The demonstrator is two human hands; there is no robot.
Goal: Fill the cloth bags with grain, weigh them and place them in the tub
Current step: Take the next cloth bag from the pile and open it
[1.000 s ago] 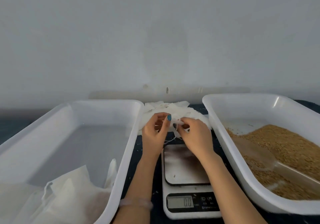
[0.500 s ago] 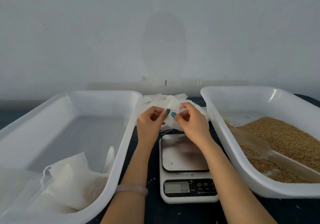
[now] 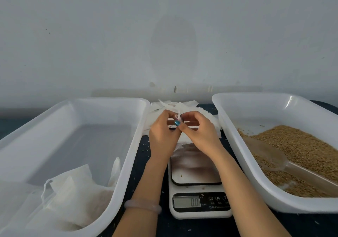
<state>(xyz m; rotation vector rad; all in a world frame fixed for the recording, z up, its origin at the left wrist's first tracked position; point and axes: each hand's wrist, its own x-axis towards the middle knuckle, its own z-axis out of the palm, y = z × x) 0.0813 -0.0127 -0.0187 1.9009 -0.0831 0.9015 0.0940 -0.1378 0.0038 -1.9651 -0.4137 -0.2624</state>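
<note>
**Pinching a cloth bag above the scale**

A thin white cloth bag (image 3: 183,139) is pinched from both sides by the left hand (image 3: 162,134) and the right hand (image 3: 200,132). The fingers of both hands are curled. Their tips are pressed on the upper edge of the bag, where the two hands almost meet. A blue-painted nail is seen at this place. The bag hangs down between the palms and looks flat; whether its mouth is open cannot be told.

Just behind the grip, farther from the person, a loose pile of white cloth bags (image 3: 172,105) is laid on the dark blue table top (image 3: 139,163). Below the grip and nearer to the person, a white digital kitchen scale (image 3: 199,213) is placed. One small grain is seen on its shiny steel platform (image 3: 195,170), and zeros are shown on the display.

To the left of the grip, a large white plastic tub (image 3: 76,102) is set. Filled white cloth bags (image 3: 76,200) are laid in its near corner, well apart from the hands. To the right of the grip, a second white plastic tub (image 3: 256,96) is set. Brown grain (image 3: 301,145) is heaped in it, and a clear plastic scoop (image 3: 270,157) is lying on the grain. A pale pink bracelet (image 3: 142,205) is worn on the left wrist.
</note>
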